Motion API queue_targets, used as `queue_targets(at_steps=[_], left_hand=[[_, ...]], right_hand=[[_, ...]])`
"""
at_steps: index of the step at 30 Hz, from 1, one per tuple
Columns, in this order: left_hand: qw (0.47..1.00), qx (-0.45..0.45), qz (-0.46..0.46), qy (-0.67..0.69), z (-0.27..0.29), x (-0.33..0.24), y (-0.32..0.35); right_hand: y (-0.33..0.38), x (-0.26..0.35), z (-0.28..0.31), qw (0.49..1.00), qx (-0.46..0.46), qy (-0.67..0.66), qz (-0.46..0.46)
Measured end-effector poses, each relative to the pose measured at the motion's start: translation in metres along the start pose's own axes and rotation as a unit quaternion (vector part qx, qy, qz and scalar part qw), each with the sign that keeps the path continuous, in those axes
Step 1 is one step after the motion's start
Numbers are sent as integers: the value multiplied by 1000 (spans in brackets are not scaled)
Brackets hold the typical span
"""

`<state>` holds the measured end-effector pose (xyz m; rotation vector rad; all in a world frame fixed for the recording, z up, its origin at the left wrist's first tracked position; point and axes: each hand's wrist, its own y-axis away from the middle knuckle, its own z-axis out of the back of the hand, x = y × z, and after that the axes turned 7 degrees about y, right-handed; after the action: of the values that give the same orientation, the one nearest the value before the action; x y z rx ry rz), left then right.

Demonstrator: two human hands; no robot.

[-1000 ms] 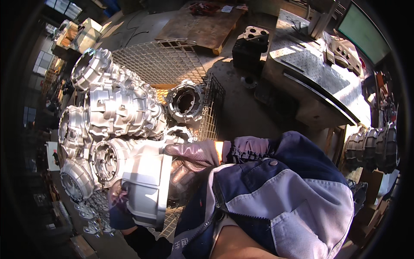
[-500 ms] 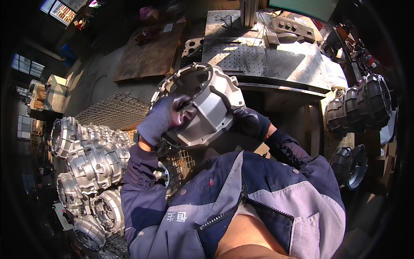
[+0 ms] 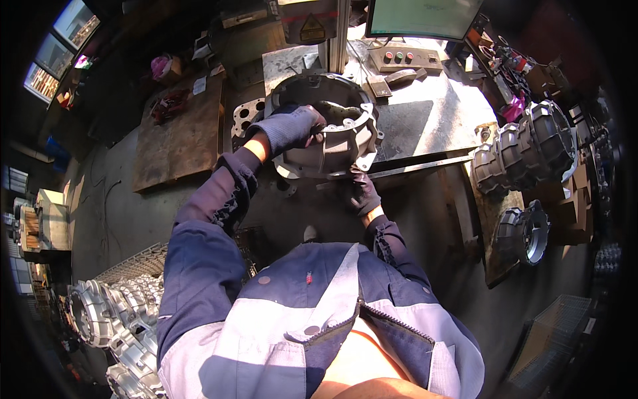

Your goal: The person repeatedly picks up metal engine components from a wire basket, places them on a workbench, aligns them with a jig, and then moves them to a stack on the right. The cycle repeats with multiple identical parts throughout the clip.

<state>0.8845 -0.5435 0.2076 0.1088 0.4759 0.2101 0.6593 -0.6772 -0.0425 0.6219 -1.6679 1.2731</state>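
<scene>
A large cast-metal gearbox housing (image 3: 325, 154), ring-shaped with a bolted flange and ribbed wall, is held out ahead of me over the near edge of the metal worktable (image 3: 412, 126). My gloved left hand (image 3: 292, 128) closes round its upper rim at the near left, fingers reaching inside. Lower down, my gloved right hand (image 3: 363, 191) grips the bottom edge at the near right; the housing hides part of those fingers. Whether the housing rests on the table cannot be made out.
A control box (image 3: 405, 58) with buttons and a green-lit monitor (image 3: 425, 18) stand at the table's back. Dark housings (image 3: 525, 149) sit at the right. Several silver housings (image 3: 126, 306) are piled lower left by a wire-mesh basket (image 3: 136, 261). A wooden-topped bench (image 3: 179, 130) stands at left.
Both hands have carried the housing away from my body to the worktable, turning its open ring upward. My view has shifted toward the table and right, and the right hand has moved lower on the housing.
</scene>
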Motion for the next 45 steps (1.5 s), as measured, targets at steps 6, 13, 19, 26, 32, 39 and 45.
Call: queue_targets(at_steps=[6, 13, 19, 26, 32, 39, 45], left_hand=[[962, -33, 73, 262, -42, 21, 25], [986, -142, 5, 84, -86, 7, 40], [991, -101, 67, -56, -105, -9, 19], [989, -38, 138, 22, -89, -24, 25], [975, -66, 209, -40, -99, -60, 5], [965, -145, 214, -46, -112, -58, -3], [977, -121, 171, -49, -116, -39, 2]], right_hand=[[21, 3, -3, 979, 61, 18, -196], [55, -67, 25, 915, 184, 332, -135], [52, -109, 72, 843, 236, 470, -109], [17, -48, 58, 865, 286, 380, -158], [-1, -18, 47, 912, 94, -51, -397], [-20, 6, 36, 768, -125, -140, -612], [-2, -9, 30, 790, -56, -138, -594]])
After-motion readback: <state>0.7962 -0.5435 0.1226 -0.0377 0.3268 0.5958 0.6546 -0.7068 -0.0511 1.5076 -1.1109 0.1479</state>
